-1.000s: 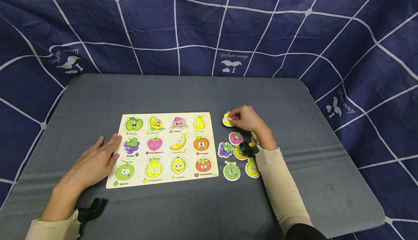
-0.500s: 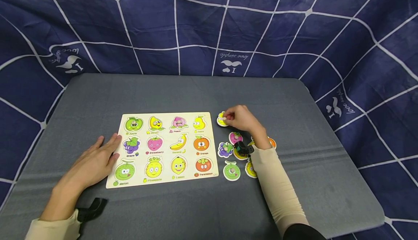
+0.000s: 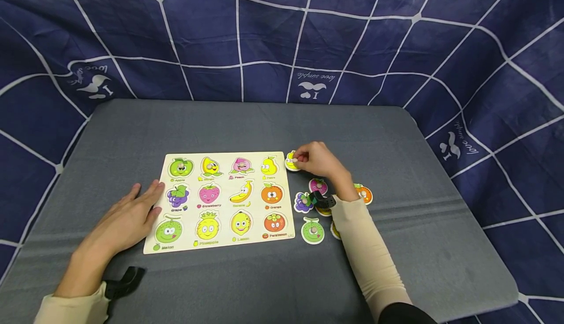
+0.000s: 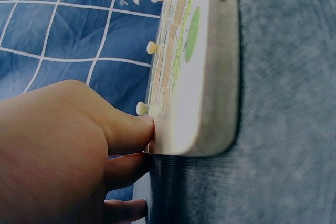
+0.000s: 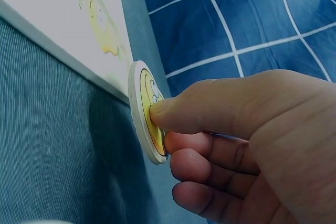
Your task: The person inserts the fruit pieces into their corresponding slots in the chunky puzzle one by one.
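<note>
A pale fruit puzzle board [image 3: 223, 223] lies flat on the table, printed with rows of named fruits. In its back row, the apple [image 3: 180, 168], the yellow fruit beside it and the peach [image 3: 241, 166] show knobs. My left hand [image 3: 123, 223] rests at the board's left edge, fingers extended, and in the left wrist view its thumb [image 4: 131, 132] touches the corner. My right hand [image 3: 320, 160] pinches a yellow fruit puzzle piece [image 3: 290, 161] by its knob, just right of the board's pear spot. In the right wrist view that piece [image 5: 146, 98] stands tilted beside the board's edge.
Right of the board lie loose puzzle pieces: a melon [image 3: 313, 231], grapes [image 3: 302, 202], a strawberry [image 3: 318, 185] and an orange [image 3: 364, 194]. My right forearm [image 3: 367, 245] partly covers other yellow pieces. A dark blue checked curtain [image 3: 264, 30] hangs behind the grey table [image 3: 246, 128].
My right hand has moved left with the yellow piece, bringing it up to the board's right edge. The orange piece has come out from under the forearm. My left hand has stayed still.
</note>
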`<control>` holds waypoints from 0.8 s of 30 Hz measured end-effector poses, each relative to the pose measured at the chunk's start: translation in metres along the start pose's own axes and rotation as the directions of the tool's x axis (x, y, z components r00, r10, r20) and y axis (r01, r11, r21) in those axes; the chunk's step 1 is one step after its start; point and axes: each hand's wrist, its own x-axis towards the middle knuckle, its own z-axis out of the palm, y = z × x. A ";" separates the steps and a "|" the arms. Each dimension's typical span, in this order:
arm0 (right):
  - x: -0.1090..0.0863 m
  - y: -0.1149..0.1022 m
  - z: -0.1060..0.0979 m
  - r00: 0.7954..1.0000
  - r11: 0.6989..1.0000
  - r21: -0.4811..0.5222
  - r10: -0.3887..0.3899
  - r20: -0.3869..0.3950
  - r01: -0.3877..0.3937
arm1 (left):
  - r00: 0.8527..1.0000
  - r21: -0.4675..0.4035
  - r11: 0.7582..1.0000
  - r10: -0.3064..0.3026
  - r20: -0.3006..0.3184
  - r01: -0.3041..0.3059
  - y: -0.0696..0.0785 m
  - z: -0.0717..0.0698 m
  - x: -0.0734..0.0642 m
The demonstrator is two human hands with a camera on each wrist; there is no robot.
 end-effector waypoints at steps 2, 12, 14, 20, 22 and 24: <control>0.002 -0.002 0.001 1.000 1.000 -0.001 -0.004 0.001 0.004 | 1.000 0.000 1.000 0.000 -0.001 0.000 0.000 0.000 0.000; 0.008 -0.010 0.007 1.000 1.000 0.013 -0.019 0.003 0.019 | 1.000 -0.010 1.000 -0.001 0.002 0.001 -0.001 0.000 0.000; 0.009 -0.012 0.008 1.000 1.000 0.018 -0.022 0.004 0.022 | 1.000 -0.012 1.000 -0.003 0.005 0.003 -0.001 0.001 0.000; 0.012 -0.017 0.014 0.999 0.999 0.033 -0.034 0.026 0.033 | 1.000 -0.005 1.000 0.001 0.003 -0.001 -0.001 0.001 0.000; 0.013 -0.019 0.016 0.999 0.999 0.033 -0.035 0.032 0.034 | 1.000 -0.003 1.000 0.003 0.000 -0.003 -0.001 0.000 0.000; 0.015 -0.021 0.017 0.999 0.999 0.035 -0.036 0.039 0.034 | 1.000 -0.004 1.000 0.005 -0.001 -0.005 -0.001 0.000 0.000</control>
